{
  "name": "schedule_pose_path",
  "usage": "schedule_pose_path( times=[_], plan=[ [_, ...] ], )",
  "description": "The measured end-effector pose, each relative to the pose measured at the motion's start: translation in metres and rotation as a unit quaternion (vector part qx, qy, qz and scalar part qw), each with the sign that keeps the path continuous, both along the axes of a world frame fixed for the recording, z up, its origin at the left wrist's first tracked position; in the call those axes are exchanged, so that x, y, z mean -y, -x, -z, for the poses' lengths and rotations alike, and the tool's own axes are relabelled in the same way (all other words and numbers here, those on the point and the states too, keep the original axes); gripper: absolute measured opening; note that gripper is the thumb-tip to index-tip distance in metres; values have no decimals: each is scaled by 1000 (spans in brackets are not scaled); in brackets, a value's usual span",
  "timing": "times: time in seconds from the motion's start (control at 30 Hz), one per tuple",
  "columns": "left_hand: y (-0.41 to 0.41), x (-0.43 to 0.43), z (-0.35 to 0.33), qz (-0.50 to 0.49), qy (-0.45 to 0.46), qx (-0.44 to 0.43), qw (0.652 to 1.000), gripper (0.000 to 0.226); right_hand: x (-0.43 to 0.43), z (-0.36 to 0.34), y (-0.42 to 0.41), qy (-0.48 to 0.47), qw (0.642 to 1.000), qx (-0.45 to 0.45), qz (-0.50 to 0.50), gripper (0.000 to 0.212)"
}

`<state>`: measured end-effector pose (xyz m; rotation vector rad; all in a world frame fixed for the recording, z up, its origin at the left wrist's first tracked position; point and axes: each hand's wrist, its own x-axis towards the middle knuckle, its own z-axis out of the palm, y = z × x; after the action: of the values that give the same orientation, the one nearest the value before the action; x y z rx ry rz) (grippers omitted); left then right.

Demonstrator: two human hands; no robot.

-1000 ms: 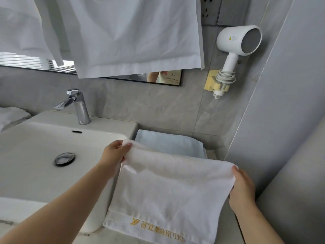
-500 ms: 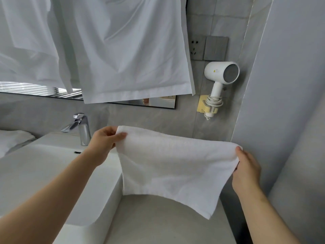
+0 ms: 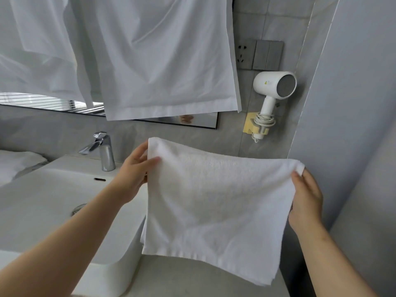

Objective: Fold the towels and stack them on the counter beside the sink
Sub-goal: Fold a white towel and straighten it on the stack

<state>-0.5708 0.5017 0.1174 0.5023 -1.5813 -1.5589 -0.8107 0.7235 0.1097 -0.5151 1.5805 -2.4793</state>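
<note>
A white terry towel [image 3: 216,202] hangs doubled in the air above the grey counter [image 3: 192,279], to the right of the white sink [image 3: 42,202]. My left hand [image 3: 135,174] pinches its upper left corner, thumb on the near face. My right hand [image 3: 306,200] pinches the upper right corner. The towel's lower edge hangs just above the counter. The towel hides the back of the counter.
White cloths [image 3: 154,61] hang from above over the mirror [image 3: 201,122]. A chrome tap [image 3: 102,151] stands behind the sink. A white hair dryer [image 3: 272,93] is mounted on the wall at right. Another white towel [image 3: 17,161] lies at far left. A wall stands close on the right.
The towel was lifted off the counter, where it lay in front of a light blue towel, and now hangs in the air between both hands. The view has tilted up.
</note>
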Motion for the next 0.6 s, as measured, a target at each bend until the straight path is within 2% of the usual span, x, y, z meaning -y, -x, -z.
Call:
schedule_pose_path(
  times=[0.1,0.2,0.37,0.53,0.6],
  plan=[
    [2,-4,14,14,16,58,998,55,-1,9,-1,-44,998,-34,-19,29],
    [8,-6,27,-2,-5,77,997,59,-1,17,0,-93,993,-70,-23,34],
    [16,-1,39,-20,-91,107,990,49,2,32,11,-150,987,-64,3,34],
    [22,10,71,7,-194,274,942,41,6,58,32,-284,959,-8,-4,28],
    [24,4,90,8,-224,309,924,34,6,74,37,-345,938,11,-22,24]
  ],
)
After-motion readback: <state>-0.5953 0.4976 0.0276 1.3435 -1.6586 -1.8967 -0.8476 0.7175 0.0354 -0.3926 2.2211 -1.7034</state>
